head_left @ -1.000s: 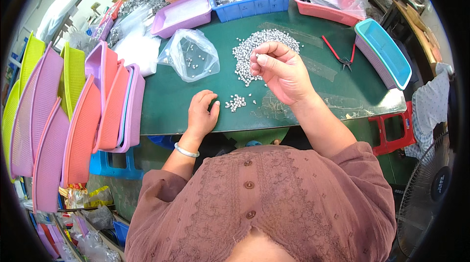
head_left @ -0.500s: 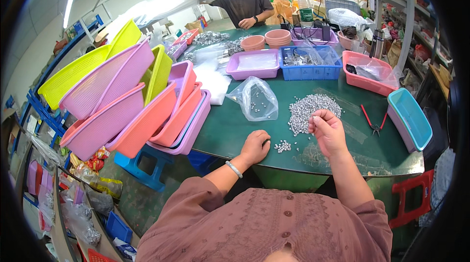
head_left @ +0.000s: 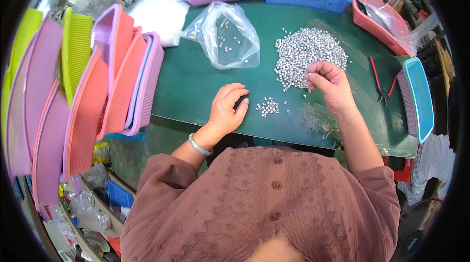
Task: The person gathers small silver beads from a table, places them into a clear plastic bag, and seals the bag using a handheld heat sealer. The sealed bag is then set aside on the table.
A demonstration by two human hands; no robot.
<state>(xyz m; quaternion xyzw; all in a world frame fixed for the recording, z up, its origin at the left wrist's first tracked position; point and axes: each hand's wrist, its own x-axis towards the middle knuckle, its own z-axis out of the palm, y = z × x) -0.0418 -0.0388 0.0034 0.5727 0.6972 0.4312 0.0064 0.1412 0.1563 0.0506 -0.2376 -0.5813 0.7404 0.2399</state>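
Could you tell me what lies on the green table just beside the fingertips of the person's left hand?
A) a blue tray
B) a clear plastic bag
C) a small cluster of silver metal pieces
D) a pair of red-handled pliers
C: the left hand rests flat on the table with a small cluster of silver pieces just off its fingertips; the pliers lie far off, beyond the right hand.

A heap of small shiny silver metal pieces (head_left: 307,59) is seen on a matt dark-green table mat (head_left: 196,81). At eleven o'clock, a glossy, crinkled clear plastic bag (head_left: 227,39) is seen; ribbed plastic trays (head_left: 122,85) look smooth.
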